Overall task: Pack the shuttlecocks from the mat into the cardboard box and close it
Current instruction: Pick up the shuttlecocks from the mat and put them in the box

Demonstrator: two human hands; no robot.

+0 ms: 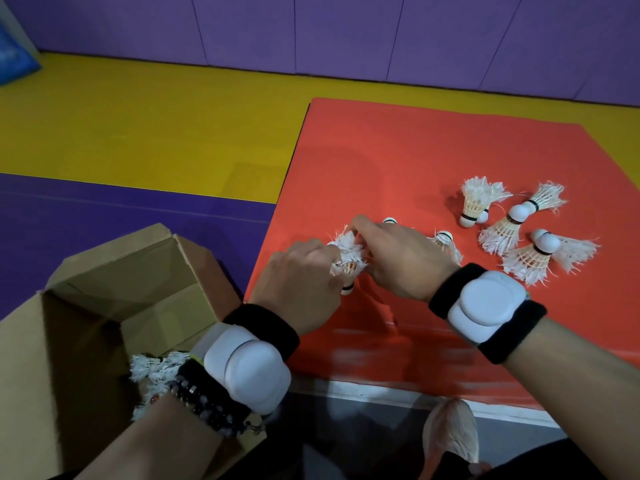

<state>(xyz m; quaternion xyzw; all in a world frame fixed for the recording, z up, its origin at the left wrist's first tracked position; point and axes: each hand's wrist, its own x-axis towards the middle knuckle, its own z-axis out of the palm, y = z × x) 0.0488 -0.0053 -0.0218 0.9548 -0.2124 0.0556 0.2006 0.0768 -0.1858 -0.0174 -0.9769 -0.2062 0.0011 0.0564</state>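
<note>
Both hands meet over the near left part of the red mat (398, 161). The left hand (298, 282) is closed around a shuttlecock (348, 259), cork down; the right hand (398, 258) pinches its feathers from above. Loose shuttlecocks (512, 230) lie clustered on the mat to the right. The open box (69, 327) sits left of the mat, with white feathers (152, 370) showing inside.

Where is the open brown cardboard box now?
In the head view the open brown cardboard box sits at lower left on the purple floor, just left of the red mat, partly under the left hand's forearm.
</note>
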